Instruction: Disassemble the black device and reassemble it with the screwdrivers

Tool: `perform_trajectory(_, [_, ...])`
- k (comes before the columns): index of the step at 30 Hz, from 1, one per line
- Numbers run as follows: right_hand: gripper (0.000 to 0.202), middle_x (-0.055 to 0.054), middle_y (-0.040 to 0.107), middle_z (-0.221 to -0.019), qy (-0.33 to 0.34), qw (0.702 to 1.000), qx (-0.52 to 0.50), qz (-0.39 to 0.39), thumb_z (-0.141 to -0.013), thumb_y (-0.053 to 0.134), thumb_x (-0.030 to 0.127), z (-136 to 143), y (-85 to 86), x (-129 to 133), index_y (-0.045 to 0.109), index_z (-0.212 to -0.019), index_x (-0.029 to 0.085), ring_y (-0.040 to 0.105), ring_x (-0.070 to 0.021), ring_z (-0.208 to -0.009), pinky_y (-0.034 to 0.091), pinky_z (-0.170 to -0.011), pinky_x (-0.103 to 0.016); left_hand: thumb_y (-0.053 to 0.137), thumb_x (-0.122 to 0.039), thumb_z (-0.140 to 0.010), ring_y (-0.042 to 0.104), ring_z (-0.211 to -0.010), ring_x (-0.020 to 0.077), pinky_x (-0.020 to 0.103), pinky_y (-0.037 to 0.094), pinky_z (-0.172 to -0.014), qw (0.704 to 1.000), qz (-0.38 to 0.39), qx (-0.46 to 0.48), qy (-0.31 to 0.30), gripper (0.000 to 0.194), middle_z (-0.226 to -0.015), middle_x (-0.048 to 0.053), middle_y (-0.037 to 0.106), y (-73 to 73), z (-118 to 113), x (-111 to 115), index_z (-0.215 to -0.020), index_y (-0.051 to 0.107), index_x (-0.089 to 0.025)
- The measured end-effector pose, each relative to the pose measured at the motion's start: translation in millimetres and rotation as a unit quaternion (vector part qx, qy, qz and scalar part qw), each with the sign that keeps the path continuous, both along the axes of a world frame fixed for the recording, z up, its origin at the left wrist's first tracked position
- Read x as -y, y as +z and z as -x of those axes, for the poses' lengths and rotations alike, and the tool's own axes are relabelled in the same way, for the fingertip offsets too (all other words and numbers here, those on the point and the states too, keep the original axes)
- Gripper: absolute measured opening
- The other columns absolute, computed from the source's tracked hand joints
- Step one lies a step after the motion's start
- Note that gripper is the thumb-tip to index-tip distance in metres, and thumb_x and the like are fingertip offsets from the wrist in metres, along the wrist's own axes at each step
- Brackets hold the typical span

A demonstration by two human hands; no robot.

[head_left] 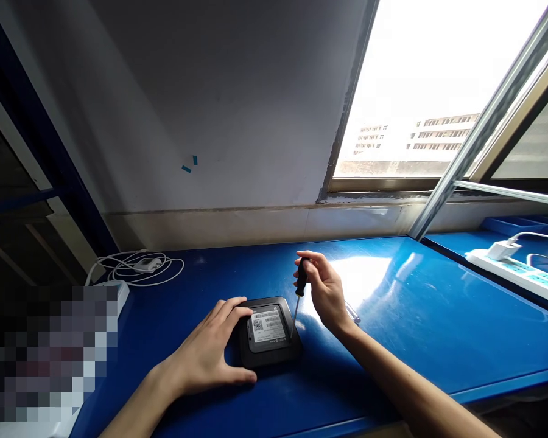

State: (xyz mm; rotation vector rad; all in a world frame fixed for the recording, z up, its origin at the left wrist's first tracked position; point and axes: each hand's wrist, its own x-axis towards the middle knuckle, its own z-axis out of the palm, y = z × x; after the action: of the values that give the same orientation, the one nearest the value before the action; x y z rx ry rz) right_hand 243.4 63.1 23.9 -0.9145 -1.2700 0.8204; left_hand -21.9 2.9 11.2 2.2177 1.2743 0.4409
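A flat black square device [251,358] with rounded corners lies on the blue table. A white label [268,326] with a QR code and barcodes sits in its recessed face. My left hand [212,347] spans the device's left side, fingers on the far edge and thumb at the near edge. In my right hand [326,292] is a screwdriver [302,278] with a black handle, gripped between thumb and fingers. Its thin shaft points down to the right side of the device's face; whether the tip sits in a screw is too small to tell.
Behind my right wrist lies a small clear object [352,312], partly hidden. A coiled white cable with an adapter [148,264] rests at the back left. At the right are a white power strip [520,271], a metal post [442,191] and blue trays [520,225].
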Motion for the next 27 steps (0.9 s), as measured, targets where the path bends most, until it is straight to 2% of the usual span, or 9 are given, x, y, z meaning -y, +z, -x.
perform_trajectory(3, [0.039, -0.006, 0.075, -0.102, 0.007, 1.000, -0.003, 0.004, -0.101, 0.053, 0.057, 0.1, 0.6, 0.4, 0.068, -0.117, 0.026, 0.071, -0.0204, -0.079, 0.064, -0.067, -0.037, 0.097, -0.050, -0.067, 0.038, -0.153, 0.0440, 0.068, 0.037, -0.123, 1.000, -0.001, 0.009, 0.002, 0.087, -0.166, 0.010, 0.042, 0.9, -0.3, -0.2, -0.142, 0.056, -0.035])
perform_trajectory(5, [0.042, -0.006, 0.074, -0.101, 0.004, 1.000, 0.011, 0.007, -0.098, 0.059, 0.060, 0.2, 1.6, 0.8, 0.068, -0.118, 0.025, 0.070, -0.0197, -0.077, 0.063, -0.064, -0.035, 0.097, -0.051, -0.066, 0.038, -0.153, 0.0437, 0.067, 0.037, -0.124, 1.000, 0.002, 0.007, 0.003, 0.087, -0.166, 0.010, 0.042, 1.8, -0.7, -0.4, -0.141, 0.056, -0.034])
perform_trajectory(8, [0.048, -0.002, 0.068, -0.086, -0.002, 0.999, 0.040, 0.014, -0.088, 0.074, 0.062, -2.4, 4.0, -0.6, 0.071, -0.118, 0.025, 0.065, -0.0170, -0.069, 0.057, -0.053, -0.028, 0.096, -0.053, -0.067, 0.036, -0.155, 0.0438, 0.068, 0.035, -0.125, 1.000, 0.007, -0.004, 0.002, 0.089, -0.168, 0.011, 0.040, 2.9, -1.2, -0.2, -0.143, 0.055, -0.034])
perform_trajectory(10, [0.053, -0.002, 0.069, -0.085, -0.002, 0.999, 0.043, 0.022, -0.088, 0.073, 0.063, -6.1, 5.7, -2.7, 0.072, -0.122, 0.024, 0.065, -0.0164, -0.065, 0.057, -0.049, -0.027, 0.096, -0.054, -0.068, 0.033, -0.157, 0.0442, 0.068, 0.033, -0.126, 1.000, 0.011, -0.013, 0.001, 0.090, -0.169, 0.011, 0.039, 3.1, -1.0, 0.6, -0.144, 0.054, -0.033])
perform_trajectory(15, [0.053, -0.008, 0.076, -0.110, -0.016, 1.000, -0.017, 0.013, -0.093, 0.067, 0.064, -7.7, 5.5, -5.3, 0.066, -0.128, 0.024, 0.074, -0.0185, -0.071, 0.067, -0.062, -0.039, 0.095, -0.056, -0.067, 0.035, -0.156, 0.0449, 0.068, 0.036, -0.124, 1.000, 0.003, -0.012, 0.002, 0.091, -0.168, 0.011, 0.040, 2.3, 0.3, 2.4, -0.144, 0.054, -0.033])
perform_trajectory(21, [0.045, -0.007, 0.076, -0.106, 0.039, 0.999, -0.020, 0.020, -0.092, 0.072, 0.061, 10.7, -4.9, 4.0, 0.066, -0.118, 0.026, 0.079, -0.0212, -0.076, 0.070, -0.070, -0.041, 0.099, -0.056, -0.061, 0.042, -0.151, 0.0441, 0.066, 0.039, -0.123, 1.000, -0.020, 0.010, 0.001, 0.090, -0.163, 0.011, 0.046, -0.2, -1.0, -0.8, -0.139, 0.059, -0.034])
perform_trajectory(27, [0.039, -0.005, 0.075, -0.104, 0.043, 0.999, -0.013, -0.001, -0.093, 0.072, 0.058, 14.6, -6.4, 9.7, 0.067, -0.116, 0.027, 0.078, -0.0195, -0.073, 0.070, -0.069, -0.039, 0.100, -0.056, -0.060, 0.044, -0.149, 0.0434, 0.065, 0.043, -0.121, 1.000, -0.013, 0.009, 0.005, 0.091, -0.162, 0.010, 0.047, 2.9, -2.1, -0.8, -0.139, 0.059, -0.034])
